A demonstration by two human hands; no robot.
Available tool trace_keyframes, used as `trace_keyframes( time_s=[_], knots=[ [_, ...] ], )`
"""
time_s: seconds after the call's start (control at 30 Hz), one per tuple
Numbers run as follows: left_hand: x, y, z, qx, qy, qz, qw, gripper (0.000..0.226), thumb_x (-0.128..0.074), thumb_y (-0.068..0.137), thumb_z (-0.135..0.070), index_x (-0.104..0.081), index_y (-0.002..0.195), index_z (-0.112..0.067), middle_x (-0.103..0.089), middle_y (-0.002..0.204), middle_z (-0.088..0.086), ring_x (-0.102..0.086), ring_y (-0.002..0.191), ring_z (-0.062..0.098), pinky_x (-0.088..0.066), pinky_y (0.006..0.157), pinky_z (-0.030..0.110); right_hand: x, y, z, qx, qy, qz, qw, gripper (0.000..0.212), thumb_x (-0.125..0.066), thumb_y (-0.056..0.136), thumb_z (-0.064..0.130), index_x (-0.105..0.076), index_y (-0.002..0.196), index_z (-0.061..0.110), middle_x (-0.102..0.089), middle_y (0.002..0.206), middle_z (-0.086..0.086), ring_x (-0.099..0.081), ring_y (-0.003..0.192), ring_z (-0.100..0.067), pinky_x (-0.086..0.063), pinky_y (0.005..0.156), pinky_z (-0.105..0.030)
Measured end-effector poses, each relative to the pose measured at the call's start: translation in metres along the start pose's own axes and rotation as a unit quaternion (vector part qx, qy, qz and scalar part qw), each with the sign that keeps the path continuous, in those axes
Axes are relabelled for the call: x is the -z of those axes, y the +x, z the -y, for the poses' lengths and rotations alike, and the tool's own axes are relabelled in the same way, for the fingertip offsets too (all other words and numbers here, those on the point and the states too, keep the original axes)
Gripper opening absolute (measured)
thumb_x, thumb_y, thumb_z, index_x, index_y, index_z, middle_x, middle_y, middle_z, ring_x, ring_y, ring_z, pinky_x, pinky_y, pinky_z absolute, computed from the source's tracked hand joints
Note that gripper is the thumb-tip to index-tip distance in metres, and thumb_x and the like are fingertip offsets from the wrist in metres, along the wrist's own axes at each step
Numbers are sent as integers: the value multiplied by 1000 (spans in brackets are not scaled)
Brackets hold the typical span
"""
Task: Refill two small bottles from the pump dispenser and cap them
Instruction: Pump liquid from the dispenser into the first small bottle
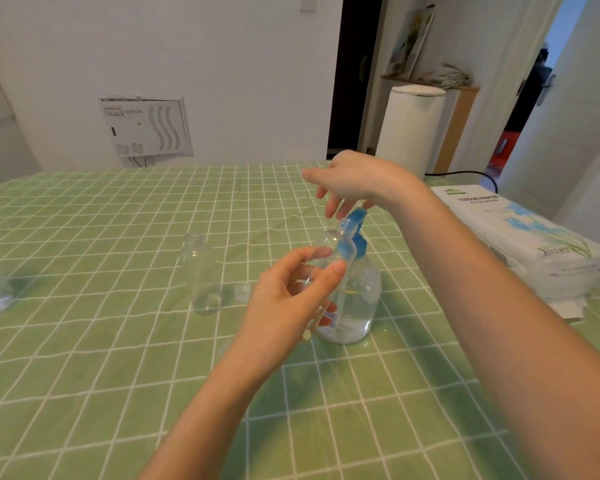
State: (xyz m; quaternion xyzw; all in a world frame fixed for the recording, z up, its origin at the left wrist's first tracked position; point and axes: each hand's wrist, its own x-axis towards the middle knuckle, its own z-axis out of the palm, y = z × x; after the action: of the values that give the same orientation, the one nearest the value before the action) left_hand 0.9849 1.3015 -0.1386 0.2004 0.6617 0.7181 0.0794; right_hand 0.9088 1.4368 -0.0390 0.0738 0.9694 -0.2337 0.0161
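Left forearm enters from lower centre, angled up and right. Left hand [291,292] is held up, thumb on top and fingers curled, pinching a small bottle [327,240] that is tilted. Right forearm comes in from the lower right edge, wrist bent down. Right hand [350,180] is higher and farther out, palm down, fingers loose and drooping, gripping nothing. Both arms bare.

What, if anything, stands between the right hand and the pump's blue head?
Nothing visible. The right hand hangs directly over the pump head, fingertips at or just above it. The bottle held by the left hand sits lower, off to one side, not under those fingers.
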Motion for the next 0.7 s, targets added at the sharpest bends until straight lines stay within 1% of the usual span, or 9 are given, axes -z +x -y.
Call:
trace_keyframes(
  time_s=[0.13,0.2,0.3,0.43,0.47,0.57,0.63,0.7],
  knots=[
    [0,1,0,-4,1,2,1000,38,-64,66,-45,-65,99,-28,-68,89,12,-61,58,10,-52,54,19,-12,4,1,-7,-33,31,999,56,-31,99,49,-64,111,6,-66,96,-7,-61,92,-25,-35,54,-27],
    [0,1,0,-3,1,0,1000,38,-64,66,-45,-65,99,-28,-67,88,12,-62,58,10,-52,54,19,-18,5,-2,-14,-37,40,998,58,-30,99,50,-64,112,6,-65,101,-7,-59,95,-25,-33,53,-27],
    [0,0,0,-3,0,0,1000,37,-64,65,-44,-65,98,-28,-67,87,13,-61,58,10,-53,55,20,-20,7,-3,-18,-36,32,999,59,-29,100,50,-65,112,5,-67,109,-10,-59,97,-26,-32,52,-28],
    [-2,0,0,4,-7,0,1000,35,-65,67,-42,-65,98,-27,-68,89,14,-62,56,9,-50,52,17,-21,7,-5,-24,-30,32,999,57,-27,100,45,-65,113,5,-67,113,-11,-56,92,-24,-31,52,-27],
    [-2,-1,1,8,-5,0,1000,31,-66,70,-39,-65,99,-27,-68,89,13,-62,56,9,-50,52,17,-22,8,-6,-27,-29,35,999,56,-27,101,45,-64,114,5,-67,114,-12,-56,93,-25,-31,52,-27],
    [-1,-2,4,13,0,-1,1000,21,-66,79,-29,-65,100,-25,-68,89,13,-63,56,11,-51,52,18,-28,9,-9,-31,-21,47,998,57,-25,101,45,-61,117,5,-64,119,-13,-56,107,-29,-30,53,-28],
    [0,-3,5,15,6,-4,1000,23,-65,79,-30,-65,100,-25,-68,89,13,-63,56,10,-52,51,19,-32,11,-11,-31,-21,53,998,57,-24,101,45,-61,118,5,-64,120,-13,-56,110,-29,-31,55,-29],
    [0,-4,5,19,7,-7,1000,21,-66,79,-30,-65,100,-25,-69,88,12,-63,55,9,-51,50,18,-33,12,-11,-34,-25,53,998,56,-25,101,45,-59,121,5,-62,124,-14,-56,109,-28,-34,62,-31]
  ],
)
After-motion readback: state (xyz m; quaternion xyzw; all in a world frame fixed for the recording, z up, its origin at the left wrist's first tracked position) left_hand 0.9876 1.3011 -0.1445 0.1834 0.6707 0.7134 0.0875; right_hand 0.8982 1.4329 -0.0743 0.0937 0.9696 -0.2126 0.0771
